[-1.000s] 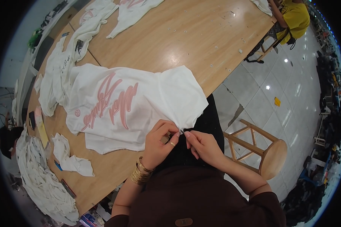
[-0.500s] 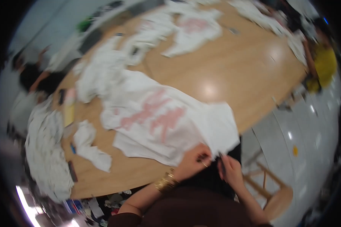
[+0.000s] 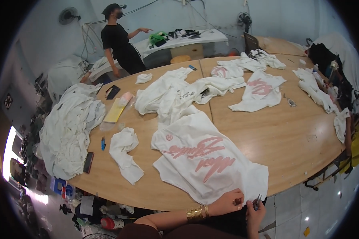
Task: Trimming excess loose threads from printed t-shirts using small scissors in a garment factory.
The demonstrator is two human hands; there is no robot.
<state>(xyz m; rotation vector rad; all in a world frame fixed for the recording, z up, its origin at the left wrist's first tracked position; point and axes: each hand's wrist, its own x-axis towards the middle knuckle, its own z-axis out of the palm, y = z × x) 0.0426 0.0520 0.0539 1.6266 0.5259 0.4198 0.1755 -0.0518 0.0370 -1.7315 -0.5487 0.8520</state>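
A white garment [image 3: 183, 159] with pink lettering lies spread over the near edge of the table, its corner hanging by my hands. My left hand [image 3: 226, 203], with gold bracelets on the wrist, has its fingers curled in on the garment's edge. Close beside it, my right hand [image 3: 254, 216] grips small dark thread snips [image 3: 257, 202], blades pointing up at the cloth. Whatever the snips' tips touch is too small to make out.
A large pile of white cloth [image 3: 70, 131] fills the table's left end. Nearby are a loose white piece [image 3: 125, 155], a blue cutter [image 3: 103, 143], a phone [image 3: 88, 162] and a yellow pad [image 3: 115, 110]. Another person [image 3: 121, 42] stands behind the table; more white garments [image 3: 263, 91] lie across it.
The view has tilted up and turned, so the table's far side and the standing person show clearly. My hands stay together at the garment's corner, the snips still in the right one.
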